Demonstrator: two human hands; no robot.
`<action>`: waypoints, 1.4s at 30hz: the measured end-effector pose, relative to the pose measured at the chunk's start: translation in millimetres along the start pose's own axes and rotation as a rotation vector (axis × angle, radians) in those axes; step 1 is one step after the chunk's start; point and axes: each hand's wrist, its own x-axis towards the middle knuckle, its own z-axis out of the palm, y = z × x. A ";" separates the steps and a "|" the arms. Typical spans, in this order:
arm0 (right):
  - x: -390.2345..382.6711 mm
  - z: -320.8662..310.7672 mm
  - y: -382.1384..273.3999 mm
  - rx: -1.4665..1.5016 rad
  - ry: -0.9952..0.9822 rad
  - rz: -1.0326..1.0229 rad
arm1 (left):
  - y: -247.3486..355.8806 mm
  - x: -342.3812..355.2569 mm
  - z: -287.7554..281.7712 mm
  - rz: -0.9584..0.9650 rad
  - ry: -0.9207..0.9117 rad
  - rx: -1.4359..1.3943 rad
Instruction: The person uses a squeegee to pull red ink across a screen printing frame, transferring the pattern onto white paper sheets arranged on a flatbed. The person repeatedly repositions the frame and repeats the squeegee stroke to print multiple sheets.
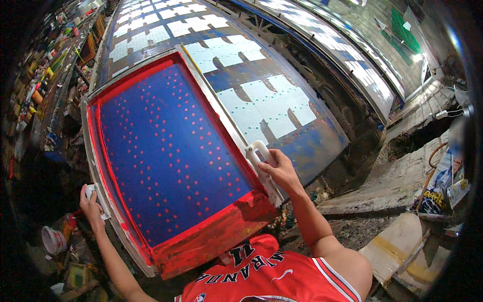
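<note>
A large screen frame (166, 151) has a blue mesh with many small red dots, red-smeared borders and a thick red lower band. My left hand (91, 206) is closed on the white handle (103, 211) at the frame's left side. My right hand (279, 171) grips the white handle (260, 147) on the right side, its fingers wrapped round it. The frame is over the near part of a long table (327, 141), along which white pieces (266, 105) printed with green dots lie in rows. Whether the frame rests on the table or is raised, I cannot tell.
Cluttered shelving (45, 95) runs along the left, with a white bucket (53, 240) low beside me. Another long table (372, 85) lies beyond a dark gap on the right. Bags (443, 186) and a pale board (392, 241) sit at the lower right, near a rough ledge (367, 196).
</note>
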 end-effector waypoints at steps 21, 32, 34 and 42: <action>8.6 -392.7 200.8 0.058 0.373 0.073 | 149.6 -198.3 435.5 0.037 -0.302 0.017; -13.4 -493.3 269.6 0.141 0.587 0.111 | 227.5 -260.1 591.6 0.166 -0.520 0.025; -14.4 -505.9 274.6 0.142 0.584 0.113 | 238.6 -268.7 604.8 0.172 -0.524 0.039; 20.6 -550.1 291.7 0.185 0.549 0.154 | 252.1 -289.1 651.7 0.207 -0.488 0.050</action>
